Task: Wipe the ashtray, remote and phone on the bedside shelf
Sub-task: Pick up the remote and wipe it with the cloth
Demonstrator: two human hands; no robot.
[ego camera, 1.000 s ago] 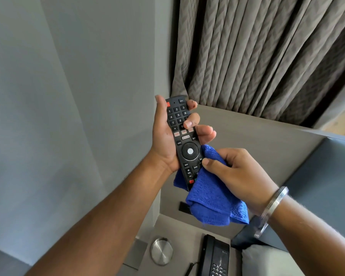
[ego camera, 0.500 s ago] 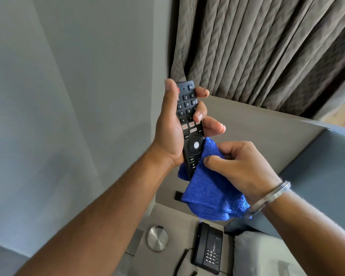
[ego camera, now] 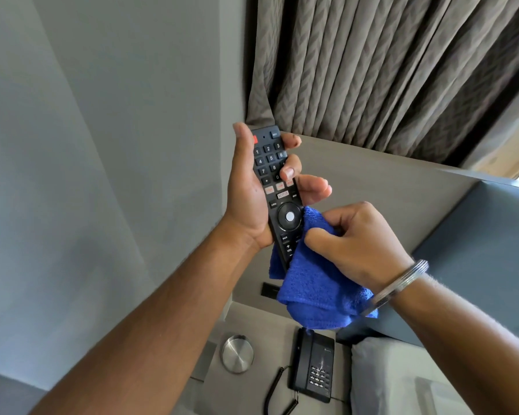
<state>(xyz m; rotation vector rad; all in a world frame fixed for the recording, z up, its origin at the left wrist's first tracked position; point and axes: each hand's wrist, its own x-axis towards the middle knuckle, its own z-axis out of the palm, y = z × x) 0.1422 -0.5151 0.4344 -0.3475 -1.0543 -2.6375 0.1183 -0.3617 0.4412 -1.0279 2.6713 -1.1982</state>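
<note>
My left hand (ego camera: 249, 193) holds a black remote (ego camera: 274, 187) upright in front of me, buttons facing me, thumb along its left edge and fingers wrapped over its right edge. My right hand (ego camera: 357, 244) grips a blue cloth (ego camera: 318, 289), pressed against the remote's lower right part; the cloth hides the remote's bottom end. Below, on the bedside shelf (ego camera: 270, 330), lie a round silver ashtray (ego camera: 237, 353) and a black phone (ego camera: 313, 368) with a coiled cord.
A grey wall fills the left. Brown curtains (ego camera: 387, 70) hang behind the headboard panel (ego camera: 387, 199). A dark socket plate (ego camera: 270, 290) sits on the panel above the shelf. A white pillow (ego camera: 402, 378) lies at the lower right.
The remote and both hands rose in the view half a second ago and have come back down a little. The cloth stays on the remote's lower half, slightly higher than a second ago.
</note>
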